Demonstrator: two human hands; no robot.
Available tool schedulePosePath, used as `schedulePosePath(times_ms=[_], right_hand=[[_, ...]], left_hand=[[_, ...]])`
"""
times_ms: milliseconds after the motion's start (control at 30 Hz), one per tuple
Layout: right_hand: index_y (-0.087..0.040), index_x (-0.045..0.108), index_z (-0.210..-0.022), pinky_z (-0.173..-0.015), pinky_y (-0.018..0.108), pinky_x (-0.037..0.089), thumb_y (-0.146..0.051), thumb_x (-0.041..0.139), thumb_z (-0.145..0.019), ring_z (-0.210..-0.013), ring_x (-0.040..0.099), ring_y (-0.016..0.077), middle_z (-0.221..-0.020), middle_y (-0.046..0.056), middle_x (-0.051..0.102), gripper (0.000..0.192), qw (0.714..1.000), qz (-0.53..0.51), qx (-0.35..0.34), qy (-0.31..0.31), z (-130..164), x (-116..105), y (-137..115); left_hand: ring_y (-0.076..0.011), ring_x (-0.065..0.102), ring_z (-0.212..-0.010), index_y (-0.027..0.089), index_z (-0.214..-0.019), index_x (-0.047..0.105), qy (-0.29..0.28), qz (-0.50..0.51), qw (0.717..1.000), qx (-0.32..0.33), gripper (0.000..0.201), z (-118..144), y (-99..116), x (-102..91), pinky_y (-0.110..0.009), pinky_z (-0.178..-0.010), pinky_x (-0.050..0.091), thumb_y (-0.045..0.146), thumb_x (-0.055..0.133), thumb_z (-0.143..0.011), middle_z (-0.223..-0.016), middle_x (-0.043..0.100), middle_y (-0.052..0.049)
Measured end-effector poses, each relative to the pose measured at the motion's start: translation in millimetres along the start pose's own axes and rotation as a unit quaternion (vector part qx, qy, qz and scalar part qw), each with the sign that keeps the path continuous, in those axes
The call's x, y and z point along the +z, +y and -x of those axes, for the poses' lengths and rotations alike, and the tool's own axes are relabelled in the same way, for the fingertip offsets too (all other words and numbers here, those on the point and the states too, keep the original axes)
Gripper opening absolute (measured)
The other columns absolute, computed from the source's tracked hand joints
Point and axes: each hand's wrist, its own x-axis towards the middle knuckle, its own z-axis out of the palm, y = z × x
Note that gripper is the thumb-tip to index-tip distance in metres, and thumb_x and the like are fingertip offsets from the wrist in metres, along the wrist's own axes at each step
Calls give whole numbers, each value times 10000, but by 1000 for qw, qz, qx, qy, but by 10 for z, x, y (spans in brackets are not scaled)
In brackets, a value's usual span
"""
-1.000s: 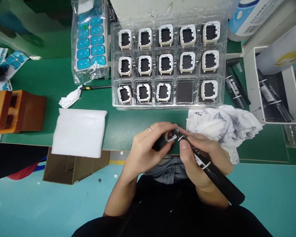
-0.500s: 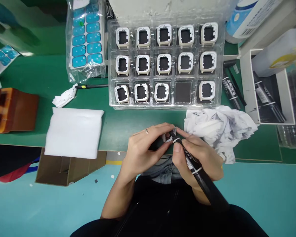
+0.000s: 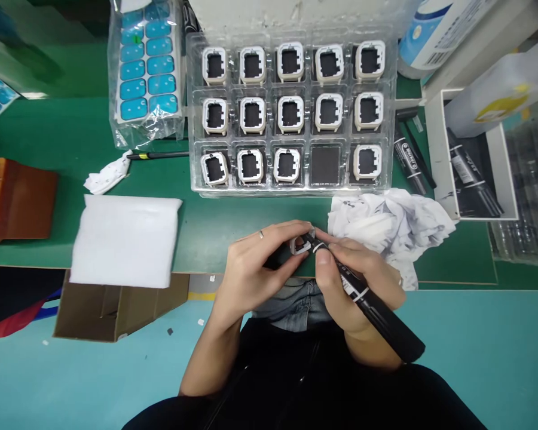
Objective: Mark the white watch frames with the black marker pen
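Between the thumb and fingers of my left hand (image 3: 257, 260) is a small white watch case frame (image 3: 299, 245), partly hidden by the fingers. My right hand (image 3: 361, 280) grips a thick black marker (image 3: 363, 295), its tip end at the frame's inner edge. Whether the tip touches the frame is too small to tell. Behind the hands, a clear plastic tray (image 3: 269, 192) holds rows of similar white frames (image 3: 290, 114). One compartment (image 3: 325, 165) in its front row shows only a dark base.
A crumpled white cloth (image 3: 385, 224) lies right of my hands, and a white foam sheet (image 3: 125, 242) lies left. Further right are markers (image 3: 409, 161) and a white box (image 3: 511, 179). An orange bin (image 3: 27, 197) and bagged blue stickers (image 3: 147, 65) stand on the left.
The whole view has shifted slightly, so the bench things appear a little further left. The marker's rear end has swung slightly in my right hand; both hands keep their hold.
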Motion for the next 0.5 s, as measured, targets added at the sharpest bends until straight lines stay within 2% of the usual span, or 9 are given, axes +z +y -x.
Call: schedulePosePath(times_ms=[167,333,500], right_hand=[[-297,849,-1213,-920,422,863,-110,903,-1028,-956,964,306,-986,-9,910,269,999,-46,0,-8,37,-23,74],[-279,865,-1227,-975,431,859,-108,932,-1021,-1072,967,328,-1026,5,923,276,996,-87,27,-2,88,-44,111],[-273,867,-1276,-1061,467,856,-94,918,-1035,-968,955,285,-988,-15,902,305,995,-102,9,-5,93,-59,114]], left_hand=[[-230,934,-1216,281,-1454,862,-1,16,1000,-5,429,-16,-22,-11,-305,-1085,759,107,924,-1067,-1375,945,-53],[-205,911,-1008,271,-1454,876,-2,59,998,-32,462,-33,-59,-29,-298,-958,756,163,993,-1021,-1218,943,-49],[-219,929,-1038,295,-1484,882,-5,105,992,-64,516,-14,-79,-33,-295,-1013,766,243,1047,-998,-1220,950,-46]])
